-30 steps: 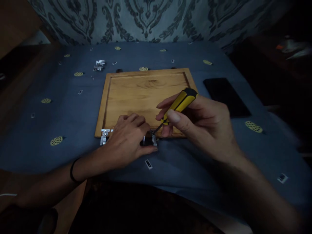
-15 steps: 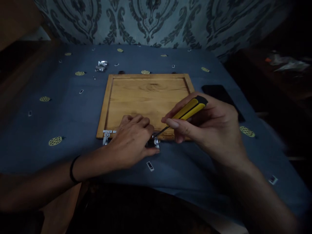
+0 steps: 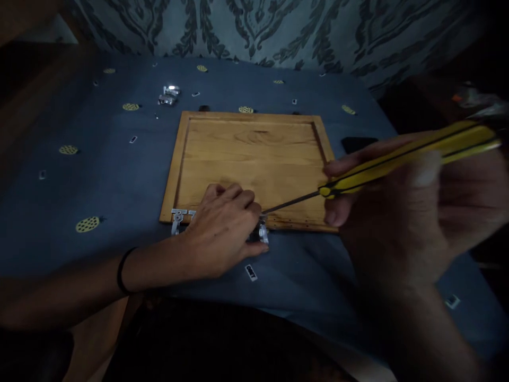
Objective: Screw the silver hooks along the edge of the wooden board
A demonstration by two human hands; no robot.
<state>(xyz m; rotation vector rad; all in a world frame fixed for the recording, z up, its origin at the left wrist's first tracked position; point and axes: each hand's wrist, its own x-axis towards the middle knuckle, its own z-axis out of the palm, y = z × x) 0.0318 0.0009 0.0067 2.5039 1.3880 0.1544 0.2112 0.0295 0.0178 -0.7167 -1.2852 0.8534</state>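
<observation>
Left hand (image 3: 222, 236) curled, pinning hinge (image 3: 263, 234) at panel (image 3: 254, 154) edge. Right hand (image 3: 413, 217) clenched on screwdriver (image 3: 397, 161) handle. Hinge small, stiff, likely slippery; press flat.

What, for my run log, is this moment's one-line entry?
left hand: on hinge | right hand: yellow screwdriver, tip at hinge | wooden panel: flat
</observation>
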